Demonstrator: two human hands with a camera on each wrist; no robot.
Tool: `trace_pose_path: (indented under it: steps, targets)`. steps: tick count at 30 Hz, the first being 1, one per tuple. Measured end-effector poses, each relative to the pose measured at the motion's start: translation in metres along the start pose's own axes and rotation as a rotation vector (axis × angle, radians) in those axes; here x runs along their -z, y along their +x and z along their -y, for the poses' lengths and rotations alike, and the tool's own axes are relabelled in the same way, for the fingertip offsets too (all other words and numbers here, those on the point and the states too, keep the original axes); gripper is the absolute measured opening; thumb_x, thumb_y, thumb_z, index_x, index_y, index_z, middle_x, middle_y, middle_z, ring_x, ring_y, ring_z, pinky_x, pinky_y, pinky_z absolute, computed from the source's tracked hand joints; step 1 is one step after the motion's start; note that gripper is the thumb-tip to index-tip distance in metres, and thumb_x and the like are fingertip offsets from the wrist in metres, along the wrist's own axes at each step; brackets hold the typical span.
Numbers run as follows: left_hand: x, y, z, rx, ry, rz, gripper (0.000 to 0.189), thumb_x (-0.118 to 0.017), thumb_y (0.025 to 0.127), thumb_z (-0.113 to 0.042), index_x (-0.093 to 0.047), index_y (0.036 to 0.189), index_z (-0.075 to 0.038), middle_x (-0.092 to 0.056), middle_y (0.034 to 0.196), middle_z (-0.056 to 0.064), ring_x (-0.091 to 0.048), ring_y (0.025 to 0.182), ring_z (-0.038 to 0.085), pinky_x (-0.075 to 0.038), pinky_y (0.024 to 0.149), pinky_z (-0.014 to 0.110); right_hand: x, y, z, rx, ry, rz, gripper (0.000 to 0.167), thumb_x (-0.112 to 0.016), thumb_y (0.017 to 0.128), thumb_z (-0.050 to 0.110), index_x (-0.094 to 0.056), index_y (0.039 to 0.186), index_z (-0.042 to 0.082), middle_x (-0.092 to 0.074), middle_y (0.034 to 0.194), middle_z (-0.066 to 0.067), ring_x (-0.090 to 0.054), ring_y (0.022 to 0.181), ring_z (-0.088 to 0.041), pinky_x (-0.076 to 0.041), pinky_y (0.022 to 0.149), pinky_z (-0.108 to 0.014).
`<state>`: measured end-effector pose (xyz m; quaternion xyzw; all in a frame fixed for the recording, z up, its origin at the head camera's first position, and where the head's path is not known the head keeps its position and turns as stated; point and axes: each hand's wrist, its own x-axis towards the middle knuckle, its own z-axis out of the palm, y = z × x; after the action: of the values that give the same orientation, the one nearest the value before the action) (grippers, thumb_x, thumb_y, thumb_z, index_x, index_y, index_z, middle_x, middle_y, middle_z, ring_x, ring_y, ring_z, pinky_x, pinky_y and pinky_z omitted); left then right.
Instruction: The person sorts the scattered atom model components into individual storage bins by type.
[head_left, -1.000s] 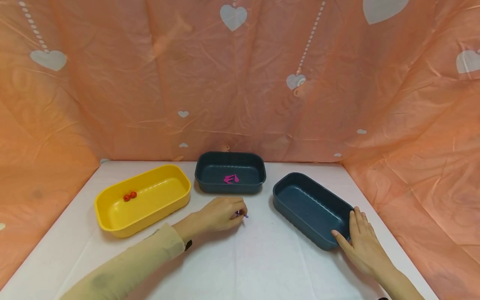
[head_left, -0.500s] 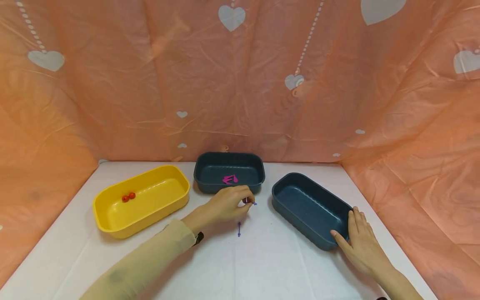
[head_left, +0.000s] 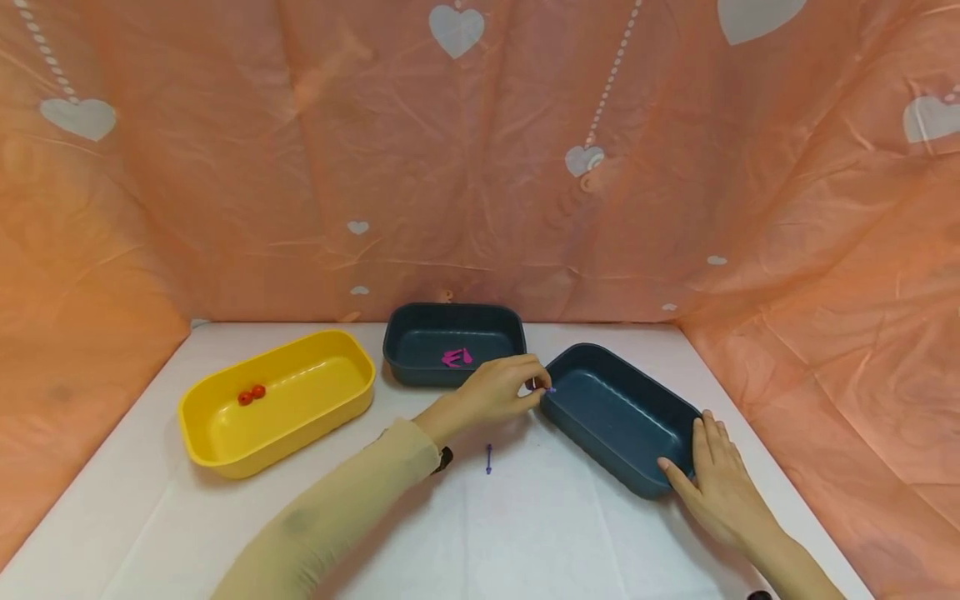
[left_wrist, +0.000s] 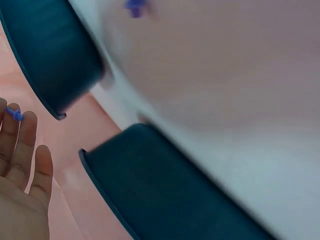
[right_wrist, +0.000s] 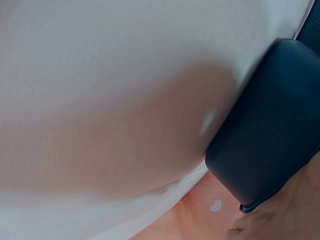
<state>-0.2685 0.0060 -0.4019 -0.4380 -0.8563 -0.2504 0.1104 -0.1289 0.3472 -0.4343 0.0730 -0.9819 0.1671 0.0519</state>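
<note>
My left hand (head_left: 501, 390) pinches a small purple stick-shaped piece (head_left: 551, 390) between thumb and fingertips, at the left corner of the right dark blue tray (head_left: 630, 417). The left wrist view shows that purple piece (left_wrist: 16, 115) at the fingertips of my left hand (left_wrist: 22, 175). Another purple stick (head_left: 489, 459), knobbed at its ends, lies on the white cloth below that hand. My right hand (head_left: 722, 487) rests on the right tray's near right end, its fingers straight along the outside and the thumb at the rim. No objects show inside this tray.
A second dark blue tray (head_left: 405, 372) stands at the back middle with several magenta pieces (head_left: 456, 357) in it. On the left, a yellow tray (head_left: 288, 442) holds two red balls (head_left: 251, 394). An orange curtain (head_left: 465, 183) with white hearts surrounds the table (head_left: 540, 533).
My left hand has moved right and slightly away with a purple stick, from mid-table to the right tray's edge. The other purple stick has come into view. My right hand stays put.
</note>
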Motion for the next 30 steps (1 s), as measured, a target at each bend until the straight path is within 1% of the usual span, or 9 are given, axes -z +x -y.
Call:
trace_pose_path:
  steps: [8,14,18,23,30]
  targets:
    - [-0.011,0.03,-0.009,0.002,-0.009,0.053,0.015,-0.068,0.1,-0.016,-0.075,0.113,-0.015,-0.067,0.107,-0.005,-0.063,0.096,0.008,-0.05,0.081,0.018,0.0,0.0,0.001,0.003,0.003,-0.007,0.093,-0.048,0.109,0.047,-0.006,0.156,-0.021,0.0,0.165,-0.041,0.001,0.154,-0.057,-0.001,0.125,-0.065]
    - [-0.019,0.048,-0.014,-0.003,0.001,0.083,0.016,-0.068,0.101,-0.016,-0.075,0.115,-0.014,-0.068,0.11,-0.005,-0.064,0.098,0.006,-0.05,0.083,0.016,-0.001,0.0,0.002,0.0,0.004,-0.009,0.093,-0.049,0.109,0.047,-0.006,0.156,-0.021,-0.001,0.165,-0.041,0.001,0.154,-0.056,-0.001,0.125,-0.065]
    - [-0.025,0.059,-0.016,-0.017,0.03,0.101,0.016,-0.068,0.101,-0.017,-0.076,0.114,-0.016,-0.068,0.11,-0.005,-0.065,0.099,0.006,-0.05,0.085,0.016,-0.001,0.001,0.001,0.006,-0.003,-0.021,0.092,-0.049,0.109,0.046,-0.007,0.156,-0.021,-0.002,0.165,-0.041,0.0,0.154,-0.056,0.0,0.126,-0.063]
    - [-0.031,0.067,-0.017,-0.008,0.069,0.132,0.016,-0.07,0.1,-0.019,-0.077,0.115,-0.021,-0.069,0.113,-0.007,-0.065,0.101,0.005,-0.051,0.087,0.017,-0.001,0.001,0.002,0.012,-0.01,-0.029,0.092,-0.05,0.108,0.045,-0.008,0.155,-0.022,-0.004,0.164,-0.042,-0.002,0.154,-0.057,0.001,0.126,-0.062]
    - [-0.037,0.07,-0.016,0.0,0.086,0.142,0.02,-0.072,0.099,-0.02,-0.077,0.118,-0.021,-0.071,0.114,-0.008,-0.067,0.103,0.007,-0.052,0.093,0.023,0.0,0.0,0.001,0.002,-0.014,-0.019,0.093,-0.05,0.109,0.046,-0.007,0.155,-0.022,-0.003,0.164,-0.042,-0.001,0.154,-0.057,0.0,0.126,-0.063]
